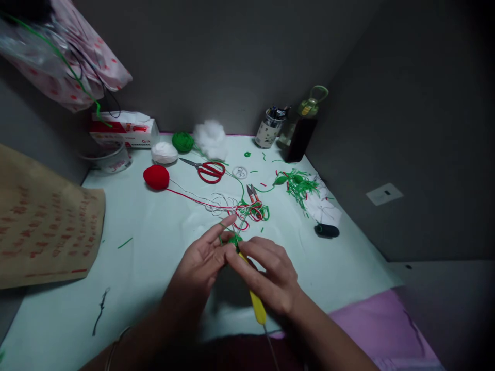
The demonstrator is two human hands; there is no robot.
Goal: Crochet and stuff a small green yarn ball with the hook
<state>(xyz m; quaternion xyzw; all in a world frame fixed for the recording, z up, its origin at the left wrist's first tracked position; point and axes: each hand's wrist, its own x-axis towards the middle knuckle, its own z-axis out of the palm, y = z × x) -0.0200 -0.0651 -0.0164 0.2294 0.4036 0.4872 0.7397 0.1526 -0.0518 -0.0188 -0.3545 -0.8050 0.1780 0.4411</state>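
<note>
While our left hand (203, 260) pinches a small green piece of yarn work (233, 240) between thumb and fingers, our right hand (273, 270) grips a yellow-handled hook (258, 309). The piece lies right at the left fingertips, at the far end of both hands, and the right fingertips come up just beside its near right edge. Our left grip is narrow, closed on the piece, with the index finger stretched out toward the far right and a green strand (220, 238) by it. Our right grip is closed around the hook, whose handle slants from the piece to the near right, below the palm; we cannot tell exactly where its tip enters, since the fingers hide it.

Just beyond the hands we see small scissors (253, 197) on a tangle of red, white and green yarn (222, 203). Farther left lie a red ball (157, 177), a white ball (164, 153), a green ball (183, 142) and red-handled scissors (211, 172); green scraps (301, 188) sit to the far right on the pale tabletop (150, 252).
</note>
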